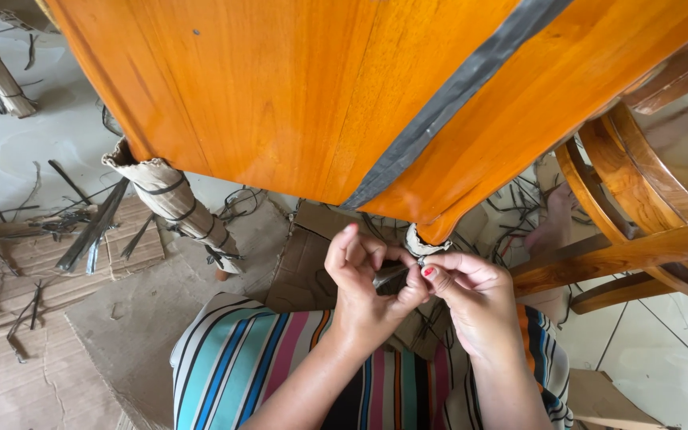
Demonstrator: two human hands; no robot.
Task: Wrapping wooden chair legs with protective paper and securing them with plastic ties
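Pinching a dark strap (392,275) between both hands just below the orange wooden table (296,87) edge; left hand (364,283) closed on strap, right hand (471,295) fingertips closed on its end, beside paper-wrapped leg tip (420,243). One grey strap (455,91) already across tabletop; further leg (173,199) below table already papered and tied. Near leg apparently only partly bound. Cut strap offcuts (93,227) on cardboard (49,366) left of table

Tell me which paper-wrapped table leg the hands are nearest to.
The wrapped leg under the tabletop's near corner, directly above the left hand and right hand. The other wrapped leg stands apart to the left, bound with dark straps.
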